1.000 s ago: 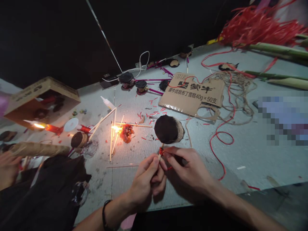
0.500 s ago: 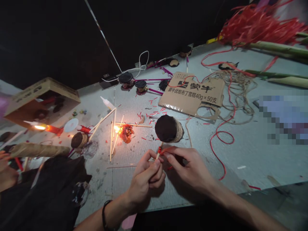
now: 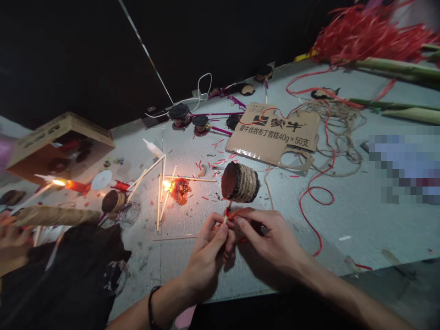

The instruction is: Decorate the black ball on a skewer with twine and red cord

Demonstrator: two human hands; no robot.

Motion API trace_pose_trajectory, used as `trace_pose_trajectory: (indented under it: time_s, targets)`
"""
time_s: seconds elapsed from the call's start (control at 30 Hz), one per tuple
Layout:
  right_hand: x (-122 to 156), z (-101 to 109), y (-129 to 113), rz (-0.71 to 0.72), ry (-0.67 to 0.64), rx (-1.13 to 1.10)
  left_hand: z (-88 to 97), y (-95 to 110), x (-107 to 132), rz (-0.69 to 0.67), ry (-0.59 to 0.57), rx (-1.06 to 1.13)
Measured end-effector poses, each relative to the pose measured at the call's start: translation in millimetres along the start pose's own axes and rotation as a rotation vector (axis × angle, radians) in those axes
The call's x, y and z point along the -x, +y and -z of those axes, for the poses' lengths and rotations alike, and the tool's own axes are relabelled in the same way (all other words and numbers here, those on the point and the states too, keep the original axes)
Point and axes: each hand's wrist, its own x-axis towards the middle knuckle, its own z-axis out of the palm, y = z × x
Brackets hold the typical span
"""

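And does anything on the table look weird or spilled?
Yes. Beyond the person's left hand, a bright yellow flame burns at the edge of a glossy red, melted-looking patch on the grey table, among thin pale wooden sticks. It looks odd because no holder shows around it.

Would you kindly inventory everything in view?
cylinder: one, black and tan, beyond hands
stick: one, pale, under cylinder
winding: one, red, around stick
cord: one or more, red, right
candle: one, red, left
flames: two, yellow, left half
lump: one, red, left of cylinder
loose sticks: several, pale, near lump
carton: one, brown, left
cardboard: one, brown, far middle
rods: several, purple, back
twine: one tangle, tan, right
strips: one heap, red, far right
bamboo: several, green, far right
roll: one, brown, left
cloth: one, black, near left
table: one, grey, beneath
another's hand: one, left edge
left hand: one, bare, holding stick
right hand: one, bare, at winding
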Motion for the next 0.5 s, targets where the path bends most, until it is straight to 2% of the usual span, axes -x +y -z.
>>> trace_pose_trajectory:
  time_s: [0.5]
  targets:
    - [-1.4,-3.8,0.9,-0.064,-0.047,-0.005,-5.5,5.1,-2.8,0.021,0.028,0.099]
